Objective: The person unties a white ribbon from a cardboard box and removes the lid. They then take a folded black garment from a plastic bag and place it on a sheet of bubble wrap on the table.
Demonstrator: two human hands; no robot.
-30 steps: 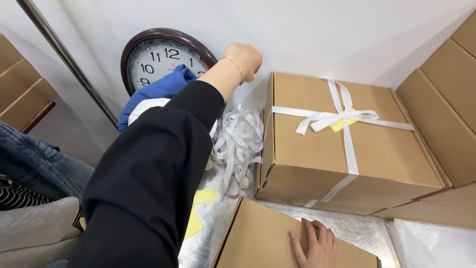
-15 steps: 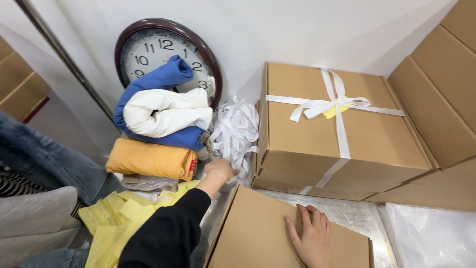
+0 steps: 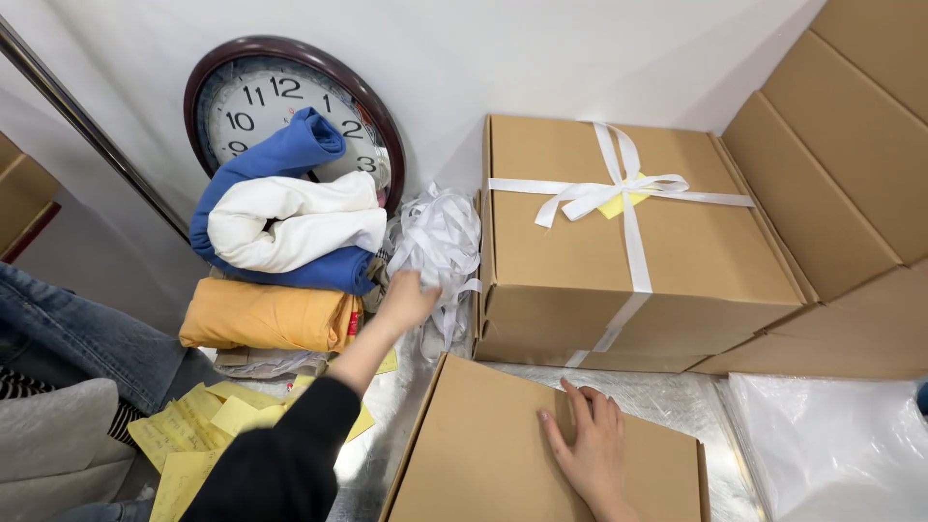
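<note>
While the right hand lies flat, fingers spread, on a plain cardboard box at the bottom centre, the left hand closes loosely on a tangle of white ribbon in the middle of the frame. The ribbon sits between folded clothes — blue, white, orange — and a ribbon-tied box at centre right.

The left hand, raised against the round dark-framed wall clock a second ago, has dropped below the clock and now touches the tangled heap of white ribbon, uncovering the folded clothes.
</note>
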